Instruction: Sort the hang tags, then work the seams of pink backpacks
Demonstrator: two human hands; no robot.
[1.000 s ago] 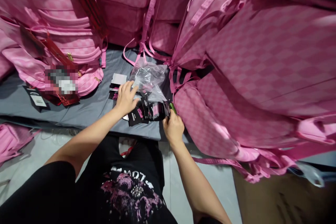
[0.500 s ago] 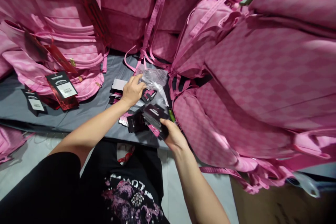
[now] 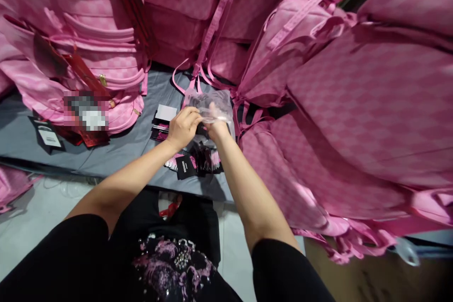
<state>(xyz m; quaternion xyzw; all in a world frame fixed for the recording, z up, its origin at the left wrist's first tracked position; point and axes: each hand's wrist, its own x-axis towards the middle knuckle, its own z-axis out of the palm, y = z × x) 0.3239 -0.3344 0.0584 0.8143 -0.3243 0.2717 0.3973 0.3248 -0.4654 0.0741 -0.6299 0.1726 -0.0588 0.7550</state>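
My left hand [image 3: 183,127] pinches the rim of a clear plastic bag [image 3: 223,99]. Beside it, my right hand [image 3: 216,126] reaches into the bag's mouth, its thumb stretched out and film crossing over it. The other right fingers are partly hidden by the plastic. Dark pieces show through the bag. Just below my hands, black-and-pink hang tags [image 3: 208,160] lie stacked on the grey cloth, with a single black tag [image 3: 186,167] at the front. Left of my left hand is another pile of tags [image 3: 161,131], topped by a pale card [image 3: 166,112].
Pink checkered backpacks [image 3: 339,118] crowd the right side and back of the cloth-covered table [image 3: 141,151]. At left stands a pink backpack [image 3: 116,63] with red strips hanging from it. Near it lies a black tag with a white label [image 3: 48,137]. Pink straps [image 3: 198,68] trail behind the bag.
The stack of tags has left my right hand and rests on the table. That hand has moved up into the plastic bag, whose rim my left hand now pinches.
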